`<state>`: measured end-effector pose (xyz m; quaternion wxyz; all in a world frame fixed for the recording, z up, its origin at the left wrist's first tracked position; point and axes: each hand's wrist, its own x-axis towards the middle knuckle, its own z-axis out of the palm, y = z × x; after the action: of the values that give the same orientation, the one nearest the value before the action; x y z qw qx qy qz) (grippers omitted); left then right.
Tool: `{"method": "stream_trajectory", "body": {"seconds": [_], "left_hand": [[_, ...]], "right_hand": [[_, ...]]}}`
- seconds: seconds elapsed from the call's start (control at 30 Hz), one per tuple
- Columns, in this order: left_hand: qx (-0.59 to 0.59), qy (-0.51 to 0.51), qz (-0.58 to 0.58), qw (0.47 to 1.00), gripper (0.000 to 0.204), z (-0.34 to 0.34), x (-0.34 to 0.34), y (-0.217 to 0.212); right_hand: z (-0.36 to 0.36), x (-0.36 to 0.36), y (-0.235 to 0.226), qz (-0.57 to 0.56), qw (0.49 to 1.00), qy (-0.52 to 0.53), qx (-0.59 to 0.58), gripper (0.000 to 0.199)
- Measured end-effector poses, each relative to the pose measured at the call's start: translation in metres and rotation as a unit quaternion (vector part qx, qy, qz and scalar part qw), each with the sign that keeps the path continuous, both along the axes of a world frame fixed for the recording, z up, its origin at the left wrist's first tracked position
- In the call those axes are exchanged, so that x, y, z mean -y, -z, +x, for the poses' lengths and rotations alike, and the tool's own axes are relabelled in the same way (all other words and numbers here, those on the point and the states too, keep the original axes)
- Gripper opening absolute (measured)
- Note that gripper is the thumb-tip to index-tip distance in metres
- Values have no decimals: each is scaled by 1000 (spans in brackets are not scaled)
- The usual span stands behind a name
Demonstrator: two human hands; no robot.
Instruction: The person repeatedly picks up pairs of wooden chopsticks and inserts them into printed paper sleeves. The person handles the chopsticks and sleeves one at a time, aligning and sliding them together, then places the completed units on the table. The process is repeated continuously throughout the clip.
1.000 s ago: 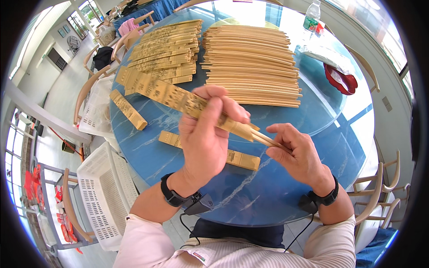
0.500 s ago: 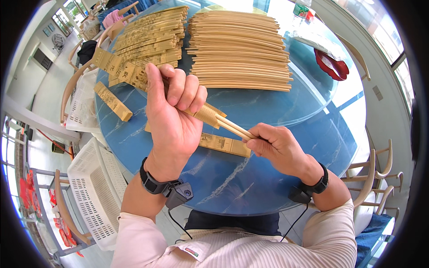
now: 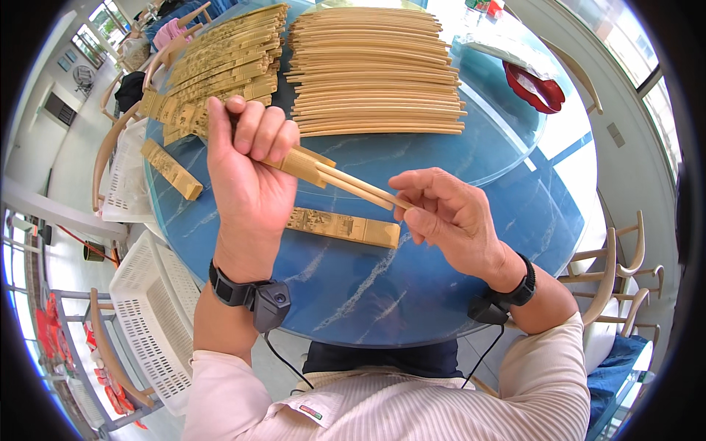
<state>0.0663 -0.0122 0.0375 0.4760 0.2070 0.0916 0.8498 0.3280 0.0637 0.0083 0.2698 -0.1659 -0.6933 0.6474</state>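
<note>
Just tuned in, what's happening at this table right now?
The left hand grips a printed tan paper sleeve with a pair of bamboo chopsticks sticking out; the right hand pinches their free ends. On the round blue table lie another filled sleeve, a sleeve stack and bare chopsticks.

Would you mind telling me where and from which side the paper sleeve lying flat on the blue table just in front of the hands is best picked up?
Grip the paper sleeve across its narrow width near the middle, coming from above. It lies flat and long on the blue table, both long edges free, nothing touching it.
</note>
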Motion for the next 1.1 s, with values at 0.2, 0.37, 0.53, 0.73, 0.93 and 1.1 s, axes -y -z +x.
{"method": "stream_trajectory", "body": {"seconds": [0.2, 0.37, 0.53, 0.73, 0.93, 1.1], "left_hand": [[39, 5, 28, 999, 36, -18, 4, 1], [48, 41, 23, 998, 36, -3, 5, 1], [35, 60, -8, 998, 41, 23, 1, 2], [-28, 76, -46, 996, 45, 49, 0, 10], [-67, 91, -59, 992, 47, 58, -2, 19], [-73, 97, -67, 990, 46, 59, -5, 19]], "right_hand": [[3, -7, -5, 91, 995, -34, -30, 28], [-1, -5, 0, 170, 983, -26, -59, 20], [-4, -4, 3, 242, 968, -19, -62, 10], [-9, 1, 5, 262, 965, -12, -22, 13], [-10, 5, 12, 245, 969, 11, -14, 12], [-6, 4, 12, 222, 975, 9, -1, 10]]}}
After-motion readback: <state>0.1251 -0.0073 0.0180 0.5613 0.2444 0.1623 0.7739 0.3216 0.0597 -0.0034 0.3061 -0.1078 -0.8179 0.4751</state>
